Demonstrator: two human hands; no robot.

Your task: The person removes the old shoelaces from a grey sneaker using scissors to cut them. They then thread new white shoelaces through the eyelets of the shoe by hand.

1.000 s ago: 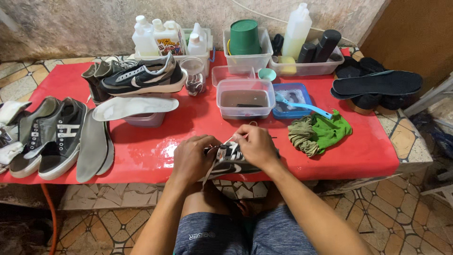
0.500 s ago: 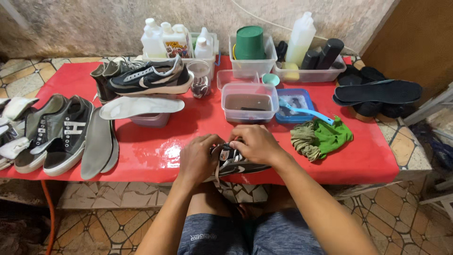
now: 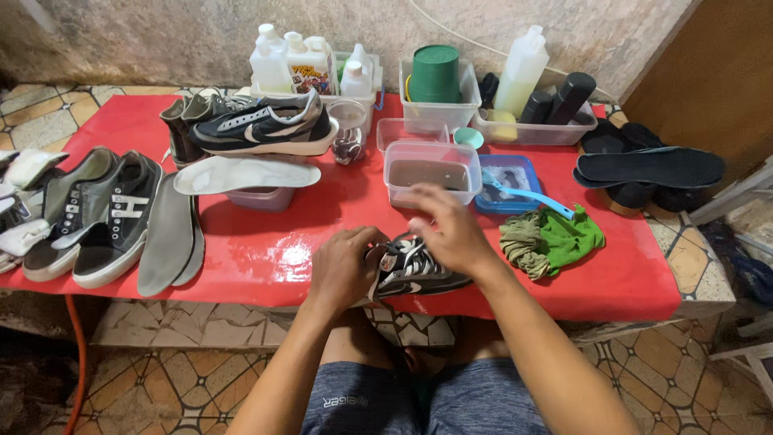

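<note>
we sit at a red table (image 3: 266, 250) that fills most of the view. along its left edge lie grey and black canvas shoes (image 3: 93, 213), with two grey insoles (image 3: 169, 234) just beside them. at the back a dark sneaker with a white sole (image 3: 262, 129) rests on another shoe, next to white bottles (image 3: 286, 60) and a green cup (image 3: 436, 74) standing upside down in a clear tub. a clear tub of murky water (image 3: 431, 173) sits near the middle, a green rag (image 3: 560, 238) to its right. at the near edge lies a black and white sneaker (image 3: 415, 274). our left hand (image 3: 342, 266) grips its heel end, fingers curled closed on it. our right hand (image 3: 451, 229) hovers over the laces, fingers loosely spread; whether they pinch a lace we cannot tell.
</note>
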